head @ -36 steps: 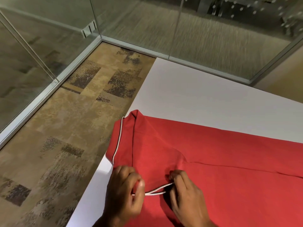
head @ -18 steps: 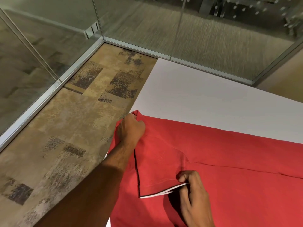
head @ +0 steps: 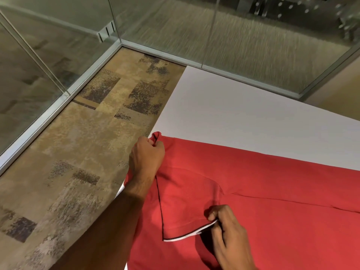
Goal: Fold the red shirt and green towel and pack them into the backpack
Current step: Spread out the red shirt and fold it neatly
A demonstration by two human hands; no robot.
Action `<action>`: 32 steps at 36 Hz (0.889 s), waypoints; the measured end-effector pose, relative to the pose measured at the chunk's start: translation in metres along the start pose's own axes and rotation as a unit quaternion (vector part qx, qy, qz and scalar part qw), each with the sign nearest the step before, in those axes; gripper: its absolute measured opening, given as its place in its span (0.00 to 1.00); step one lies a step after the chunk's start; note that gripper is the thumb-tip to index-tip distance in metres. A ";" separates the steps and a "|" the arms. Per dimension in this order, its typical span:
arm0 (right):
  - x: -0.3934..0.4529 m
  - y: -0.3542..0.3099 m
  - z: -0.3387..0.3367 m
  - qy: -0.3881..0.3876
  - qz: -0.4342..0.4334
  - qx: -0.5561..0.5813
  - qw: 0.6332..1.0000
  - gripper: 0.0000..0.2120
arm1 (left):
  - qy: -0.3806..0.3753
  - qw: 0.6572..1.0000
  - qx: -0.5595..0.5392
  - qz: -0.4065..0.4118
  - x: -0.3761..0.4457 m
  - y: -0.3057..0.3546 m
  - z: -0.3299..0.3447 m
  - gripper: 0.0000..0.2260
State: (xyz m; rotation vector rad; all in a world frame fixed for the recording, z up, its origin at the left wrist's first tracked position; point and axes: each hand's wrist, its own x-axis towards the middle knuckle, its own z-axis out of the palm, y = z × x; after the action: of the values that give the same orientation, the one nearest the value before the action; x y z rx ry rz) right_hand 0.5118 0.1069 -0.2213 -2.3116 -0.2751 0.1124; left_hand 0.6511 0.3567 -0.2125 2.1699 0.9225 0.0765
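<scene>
The red shirt (head: 263, 191) lies spread over the left end of a white table (head: 233, 114), running off the frame to the right and bottom. Its sleeve, edged with a white and black stripe, is folded inward over the body. My left hand (head: 147, 154) grips the far corner of the shirt at the table's left edge, fingers curled round the cloth. My right hand (head: 228, 228) pinches the striped sleeve hem between thumb and fingers. Neither the green towel nor the backpack is in view.
Patterned brown carpet (head: 87, 152) lies to the left of the table. Glass walls with metal base rails (head: 81, 80) close off the corner behind and to the left. Bare white tabletop shows beyond the shirt.
My left hand let go of the sleeve hem near my right hand and moved up to the shirt's far corner, where it now grips the cloth. My right hand stays on the hem.
</scene>
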 end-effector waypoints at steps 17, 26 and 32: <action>-0.001 0.010 0.003 -0.035 -0.043 -0.055 0.997 0.10 | 0.015 0.996 0.010 0.082 0.040 0.014 0.013 0.11; 0.013 0.005 -0.007 0.000 -0.133 -0.093 0.987 0.14 | 0.119 0.972 0.077 0.189 0.024 -0.006 0.022 0.19; 0.079 -0.010 0.003 0.095 -0.086 -0.123 0.984 0.13 | 0.077 0.927 0.112 0.350 -0.025 -0.016 0.036 0.12</action>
State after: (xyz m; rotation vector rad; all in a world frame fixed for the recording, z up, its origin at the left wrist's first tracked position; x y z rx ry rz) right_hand 0.5866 0.1338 -0.2159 -2.5088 -0.4078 -0.2394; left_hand 0.6349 0.3252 -0.2429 2.6425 0.1946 0.5159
